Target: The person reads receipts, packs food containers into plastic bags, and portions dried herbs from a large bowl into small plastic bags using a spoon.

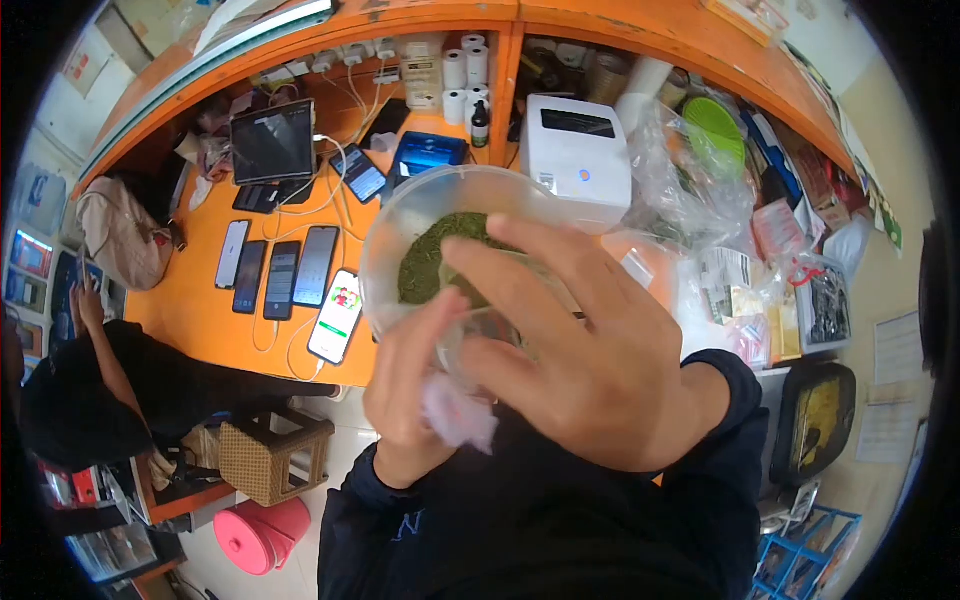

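Note:
A large clear plastic tub (385,235) with dry green leaf-like material (425,260) inside stands at the desk's front edge. My left hand (400,400) is closed in front of the tub, and a crumpled pale pink cloth (460,412) sticks out beneath its fingers. My right hand (600,350) is stretched over the tub with fingers spread, slightly blurred by motion. Between my hands is a smaller clear object with a round rim, mostly hidden by my fingers. I cannot make out its kind or whether my right fingers touch it.
Several phones (280,280) with cables lie on the orange desk (190,320), left of the tub. A tablet (272,142) and a white printer (578,160) stand behind. Plastic bags (690,190) crowd the right. Another person (100,390) is at left, near a woven stool (270,455) and pink bin (262,535).

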Demonstrator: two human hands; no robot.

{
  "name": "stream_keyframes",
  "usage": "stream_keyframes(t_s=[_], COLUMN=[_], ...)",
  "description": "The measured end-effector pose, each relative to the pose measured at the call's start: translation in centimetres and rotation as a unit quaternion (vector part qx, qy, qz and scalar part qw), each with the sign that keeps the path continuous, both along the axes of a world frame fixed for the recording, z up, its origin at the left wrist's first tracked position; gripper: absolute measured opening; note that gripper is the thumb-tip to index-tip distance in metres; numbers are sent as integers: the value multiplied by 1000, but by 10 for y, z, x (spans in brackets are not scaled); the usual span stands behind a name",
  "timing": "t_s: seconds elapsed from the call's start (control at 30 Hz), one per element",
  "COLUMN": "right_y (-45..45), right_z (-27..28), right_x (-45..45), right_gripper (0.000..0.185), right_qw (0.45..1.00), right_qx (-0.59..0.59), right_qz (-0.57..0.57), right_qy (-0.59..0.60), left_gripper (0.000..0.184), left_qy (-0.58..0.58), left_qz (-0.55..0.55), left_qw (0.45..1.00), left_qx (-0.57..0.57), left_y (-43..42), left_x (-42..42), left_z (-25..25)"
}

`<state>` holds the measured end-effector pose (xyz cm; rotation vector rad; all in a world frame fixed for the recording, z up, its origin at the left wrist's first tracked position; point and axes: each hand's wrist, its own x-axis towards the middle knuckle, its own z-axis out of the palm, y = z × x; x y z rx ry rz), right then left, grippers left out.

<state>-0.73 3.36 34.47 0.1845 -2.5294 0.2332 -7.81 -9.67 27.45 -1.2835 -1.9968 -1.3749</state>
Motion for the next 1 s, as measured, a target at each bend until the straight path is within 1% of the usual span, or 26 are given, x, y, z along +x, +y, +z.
stream_keyframes(t_s=[0.03,0.13,0.17,0.27,0.3,0.37,0.4,0.47,0.5,0.53,0.57,0.6,0.67,0.77,0.87,0.9,0.97,1.0], right_y=[1,8,9,8,9,21,26,40,47,53,55,53,46,41,43,42,36,36], right_z=[1,4,4,8,9,21,25,4,-15,-40,-61,-72,-89,-84,-91,-87,-79,-84], right_x=[-2,-2,-1,2,2,8,9,-4,-11,-19,-24,-26,-26,-25,-16,-15,-16,-18], right_gripper=[18,20,20,23,20,15,13,11,13,10,8,9,10,11,10,8,8,8], right_qw=[1000,986,978,965,975,979,975,976,973,972,965,963,944,899,925,933,945,938], right_qx=[19,50,71,82,44,-70,-127,-162,-181,-135,-90,-27,98,153,138,138,139,185], right_qz=[2,10,20,60,78,102,110,25,-18,3,25,20,17,20,4,-19,-66,-67], right_qy=[-21,-158,-194,-242,-204,-165,-147,-144,-138,-192,-245,-268,-315,-410,-353,-332,-290,-285], left_gripper=[55,52,52,56,58,61,64,71,76,81,94,100,94,91,89,93,96,97], left_qy=[29,19,-17,-22,-9,13,-8,-52,-171,-286,-336,-397,-302,-299,-237,-259,-223,-202], left_qz=[-28,-104,-115,-103,-78,-33,-5,52,35,18,24,33,73,137,199,260,282,291], left_qw=[999,991,991,993,996,999,1000,997,982,945,925,893,930,936,946,928,932,935], left_qx=[-22,-78,-66,-50,-39,-16,-18,-22,70,156,177,210,199,126,91,67,44,35], left_y=[0,-2,-1,-5,-8,-16,-23,-41,-48,-56,-63,-65,-77,-90,-100,-86,-88,-87], left_x=[-1,-4,-2,2,2,-1,-3,-6,-4,-2,0,3,-6,-9,-23,-23,-30,-33], left_z=[3,5,5,-5,-5,-7,-6,-4,-11,-19,-17,-9,-26,-33,-48,-40,-45,-47])
